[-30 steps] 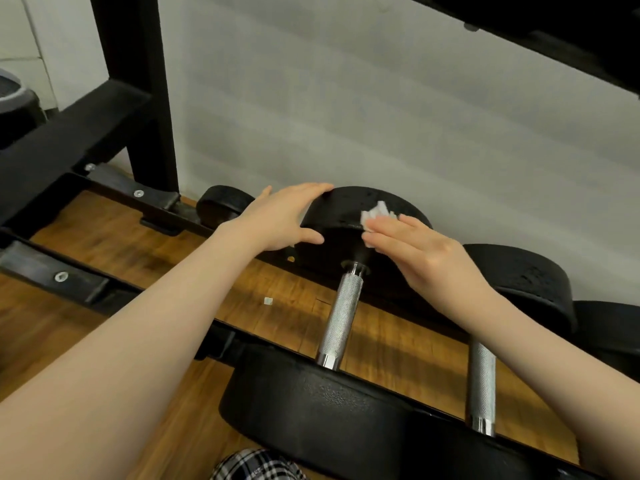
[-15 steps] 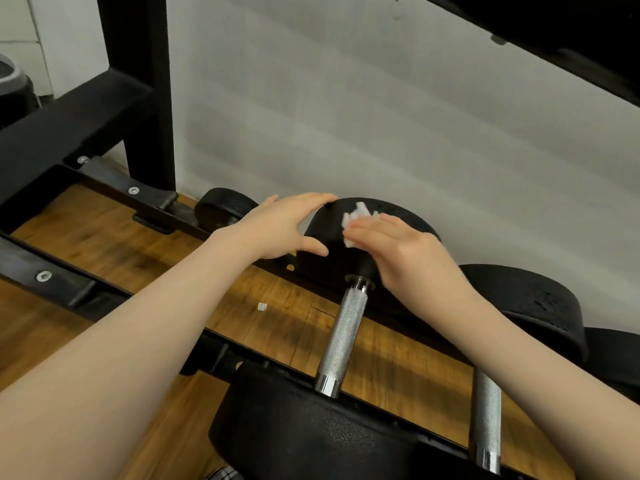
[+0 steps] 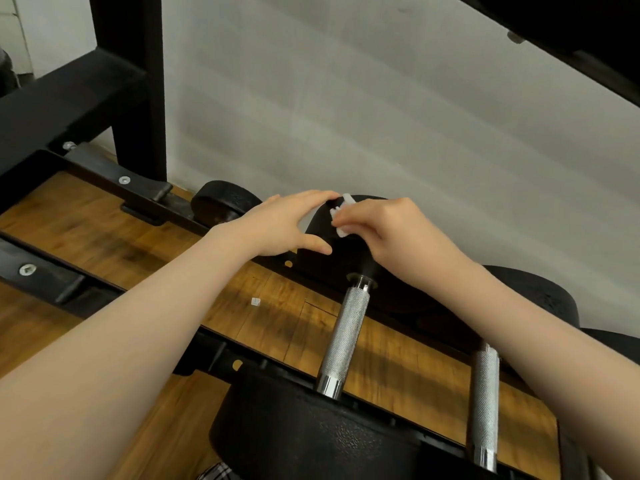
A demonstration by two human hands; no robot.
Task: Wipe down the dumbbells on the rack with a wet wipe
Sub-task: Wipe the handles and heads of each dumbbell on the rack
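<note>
A black dumbbell with a knurled steel handle (image 3: 344, 336) lies across the rack, its far head (image 3: 320, 225) against the grey wall and its near head (image 3: 304, 434) at the bottom. My right hand (image 3: 384, 230) presses a crumpled white wet wipe (image 3: 341, 216) onto the far head, fingers curled over it. My left hand (image 3: 287, 225) rests on the left side of that same head with fingers straight and thumb spread. A second dumbbell's handle (image 3: 486, 400) runs under my right forearm.
The black rack rails (image 3: 69, 285) cross a wooden floor (image 3: 114, 233). A black upright post (image 3: 138, 81) stands at the left. A smaller dumbbell head (image 3: 221, 202) sits left of my hands, another large head (image 3: 547, 299) to the right. A tiny white scrap (image 3: 255, 301) lies on the floor.
My right hand has slid the wipe leftward across the far head, toward my left hand. My left hand has stayed on the head.
</note>
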